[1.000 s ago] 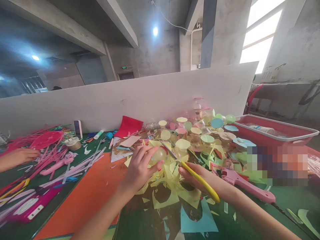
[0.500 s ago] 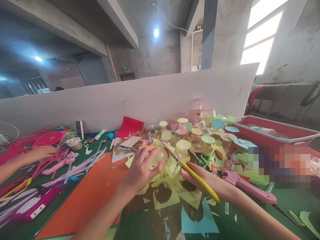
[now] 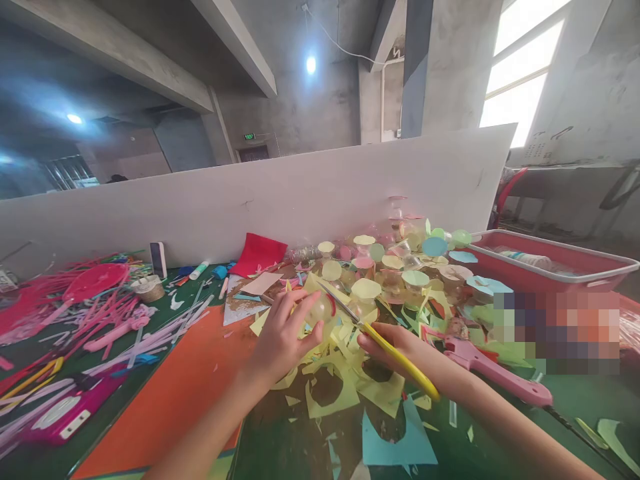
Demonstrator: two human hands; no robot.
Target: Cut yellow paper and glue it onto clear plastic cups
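Note:
My left hand [image 3: 280, 333] is closed around a clear, rounded plastic piece [image 3: 321, 308] with a red rim, and pale yellow paper [image 3: 314, 283] shows just behind it. My right hand [image 3: 390, 343] grips scissors with yellow handles [image 3: 407, 368]. Their metal blades point up and left, beside the plastic piece, with the tips near the yellow paper. Whether the blades touch the paper I cannot tell. Below both hands lie yellow paper offcuts [image 3: 345, 393] with round holes and a blue offcut [image 3: 400, 440].
Several clear plastic pieces topped with paper discs [image 3: 367, 289] crowd the table ahead. A pink glue gun [image 3: 500, 373] lies right, before a red basket [image 3: 550, 280]. Orange sheets [image 3: 165, 400], a magenta device [image 3: 75, 407] and pink strips are left. A white partition [image 3: 250, 207] stands behind.
Another person's hand at the far left has gone out of view. My hands, the scissors and the plastic piece are nearly where they were.

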